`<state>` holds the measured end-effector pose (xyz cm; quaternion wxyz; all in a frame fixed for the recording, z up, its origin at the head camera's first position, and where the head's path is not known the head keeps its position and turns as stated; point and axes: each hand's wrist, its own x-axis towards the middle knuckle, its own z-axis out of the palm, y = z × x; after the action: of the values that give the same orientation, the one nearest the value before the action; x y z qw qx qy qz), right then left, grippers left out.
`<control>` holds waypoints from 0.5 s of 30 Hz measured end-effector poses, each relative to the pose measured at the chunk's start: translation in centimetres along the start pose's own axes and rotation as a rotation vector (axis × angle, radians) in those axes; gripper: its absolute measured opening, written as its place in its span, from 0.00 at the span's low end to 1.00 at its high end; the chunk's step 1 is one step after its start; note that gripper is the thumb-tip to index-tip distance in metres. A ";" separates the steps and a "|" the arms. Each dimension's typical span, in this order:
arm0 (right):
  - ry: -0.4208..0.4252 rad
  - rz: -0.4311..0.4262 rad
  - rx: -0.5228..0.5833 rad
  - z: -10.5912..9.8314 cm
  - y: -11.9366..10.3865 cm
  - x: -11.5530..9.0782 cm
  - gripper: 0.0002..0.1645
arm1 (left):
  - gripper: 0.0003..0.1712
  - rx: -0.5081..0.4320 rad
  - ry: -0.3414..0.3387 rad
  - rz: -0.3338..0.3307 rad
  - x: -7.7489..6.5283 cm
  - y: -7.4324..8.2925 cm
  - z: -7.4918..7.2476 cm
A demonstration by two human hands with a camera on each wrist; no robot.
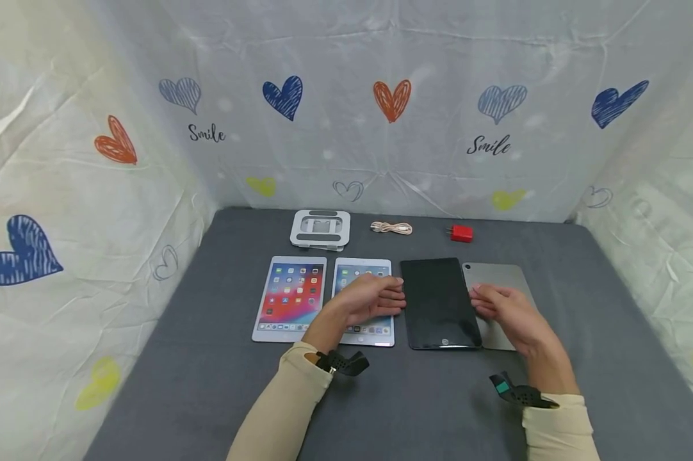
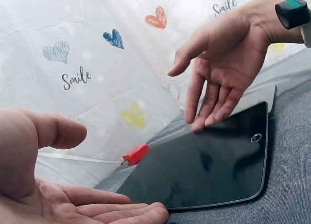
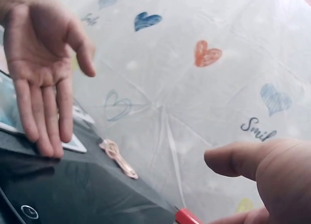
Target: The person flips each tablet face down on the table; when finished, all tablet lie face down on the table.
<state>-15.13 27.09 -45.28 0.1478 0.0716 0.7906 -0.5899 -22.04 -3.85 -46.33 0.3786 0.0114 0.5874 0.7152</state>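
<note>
**Black tablet [image 1: 439,304] third in a row of four**

So there's a person with both hands around the black one, which lies dark screen up on the grey bench [image 1: 415,403]. The left hand [image 1: 375,298] is at its left edge, fingers straight, palm turned in toward it. The right hand [image 1: 508,310] is at the other edge, fingers pretty much straight too. Neither one is gripping anything; can't really tell if the fingertips actually touch it.

Just right of it is a grey tablet [image 1: 505,275], camera side up, partly covered by the right hand. On the other side, a white tablet [image 1: 352,270] with a lit screen sits partly behind the left hand, and another lit one [image 1: 289,298] ends the row.

Along the back: a folded stand [image 1: 320,225], a bundled cable [image 1: 391,227] and a red plug [image 1: 461,234], well apart. Heart-print cloth [image 1: 323,51] hangs behind.
</note>
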 end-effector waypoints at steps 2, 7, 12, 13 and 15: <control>-0.010 -0.009 0.055 -0.4 0.3 -0.1 0.46 | 0.34 0.001 -0.006 -0.002 0.3 0.0 0.3; -0.058 -0.025 0.157 -1.8 1.1 -0.4 0.46 | 0.33 0.001 -0.022 -0.010 1.1 -0.3 1.5; -0.102 -0.031 0.147 -3.5 1.4 -0.9 0.47 | 0.32 -0.029 -0.037 -0.008 1.9 -0.7 2.8; -0.107 -0.037 0.135 -3.8 1.4 -1.0 0.47 | 0.32 -0.039 -0.047 -0.009 2.1 -0.9 3.1; -0.108 -0.041 0.138 -4.4 1.4 -1.2 0.47 | 0.32 -0.050 -0.079 -0.013 2.4 -1.1 3.6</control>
<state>-14.26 31.74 -45.00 0.1730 0.0332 0.7403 -0.6487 -21.51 0.47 -47.15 0.4062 0.0267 0.5539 0.7262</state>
